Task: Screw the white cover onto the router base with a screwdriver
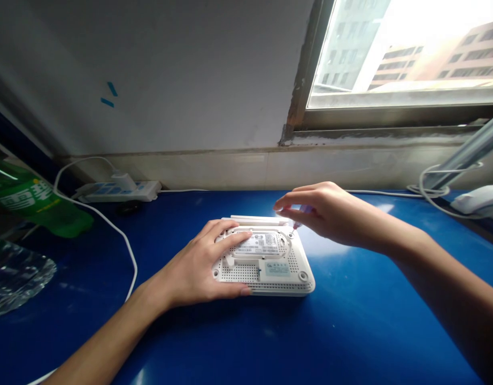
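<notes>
A white router lies upside down on the blue table, its vented base, labels and round corner holes facing up. Across its left side spreads my left hand, gripping it with the thumb along the near edge and the fingers over the label. My right hand is closed around a small screwdriver with a purplish, see-through handle. The tool points down at the far right corner hole. Its tip is at or just beside that hole; whether it sits inside I cannot tell. My fingers hide part of the handle.
A white power strip with a plugged-in adapter stands by the wall. Its white cable loops down the table's left side. Green bottle and clear bottle lie at the left. A metal post wrapped in cable rises at the right.
</notes>
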{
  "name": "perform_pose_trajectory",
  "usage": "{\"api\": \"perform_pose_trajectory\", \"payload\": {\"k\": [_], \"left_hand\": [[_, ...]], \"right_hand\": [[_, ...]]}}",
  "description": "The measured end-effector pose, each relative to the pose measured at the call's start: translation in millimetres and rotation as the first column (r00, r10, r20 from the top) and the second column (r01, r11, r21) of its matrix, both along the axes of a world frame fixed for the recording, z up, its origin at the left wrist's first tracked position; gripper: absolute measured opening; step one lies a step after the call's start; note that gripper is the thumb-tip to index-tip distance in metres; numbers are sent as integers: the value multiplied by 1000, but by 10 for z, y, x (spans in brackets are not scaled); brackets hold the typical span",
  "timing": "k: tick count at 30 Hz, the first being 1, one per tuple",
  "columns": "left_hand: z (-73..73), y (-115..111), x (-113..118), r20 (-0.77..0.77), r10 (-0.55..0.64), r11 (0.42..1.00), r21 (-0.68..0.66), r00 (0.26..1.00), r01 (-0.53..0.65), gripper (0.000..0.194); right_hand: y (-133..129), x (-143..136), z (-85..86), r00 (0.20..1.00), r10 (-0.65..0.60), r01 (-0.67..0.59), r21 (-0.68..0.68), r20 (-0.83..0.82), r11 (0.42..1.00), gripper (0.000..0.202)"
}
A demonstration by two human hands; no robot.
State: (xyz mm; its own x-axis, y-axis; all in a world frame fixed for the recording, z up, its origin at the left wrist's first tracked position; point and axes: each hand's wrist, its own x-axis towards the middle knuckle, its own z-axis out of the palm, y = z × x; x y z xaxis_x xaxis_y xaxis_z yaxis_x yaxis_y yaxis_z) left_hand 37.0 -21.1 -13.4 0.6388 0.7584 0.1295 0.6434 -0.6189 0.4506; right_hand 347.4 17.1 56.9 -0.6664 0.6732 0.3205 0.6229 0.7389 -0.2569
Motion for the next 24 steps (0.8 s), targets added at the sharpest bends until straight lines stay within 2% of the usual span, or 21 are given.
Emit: {"api": "perform_pose_trajectory", "payload": {"k": [4, 5, 8, 9, 12, 16, 21, 24], "left_hand": [[-6, 2, 1, 4, -1, 1000, 5, 1000, 1, 90], [-8, 3, 1, 2, 0, 1000, 2, 1000, 0, 90], [-11, 6, 0, -6, 2, 1000, -10, 1000, -2, 91], [-10, 7, 1, -6, 3, 1000, -13, 1000, -3, 91], [-8, 8, 1, 2, 4, 1000, -16, 1000, -4, 91], [-12, 6, -1, 5, 7, 1000, -16, 1000, -7, 91], [-5, 5, -3, 17, 9, 1000, -18, 1000, -9, 89], [-4, 5, -3, 18, 4, 1000, -23, 1000, -3, 89]], "right_hand": [[-33, 9, 36, 999, 27, -27, -14, 18, 1000, 51], [-44, 0, 44, 999, 23, -22, -21, 28, 1000, 49], [-52, -31, 42, 999, -7, 7, -14, 41, 1000, 22], [-48, -37, 34, 999, -8, 8, -11, 37, 1000, 19], [-40, -31, 20, 1000, 20, -19, -26, 10, 999, 22], [-64, -20, 50, 998, 59, -59, -66, 3, 996, 52], [-27, -21, 24, 1000, -9, 9, -15, -3, 1000, 23], [-7, -2, 11, 1000, 17, -17, -17, -18, 1000, 26]]}}
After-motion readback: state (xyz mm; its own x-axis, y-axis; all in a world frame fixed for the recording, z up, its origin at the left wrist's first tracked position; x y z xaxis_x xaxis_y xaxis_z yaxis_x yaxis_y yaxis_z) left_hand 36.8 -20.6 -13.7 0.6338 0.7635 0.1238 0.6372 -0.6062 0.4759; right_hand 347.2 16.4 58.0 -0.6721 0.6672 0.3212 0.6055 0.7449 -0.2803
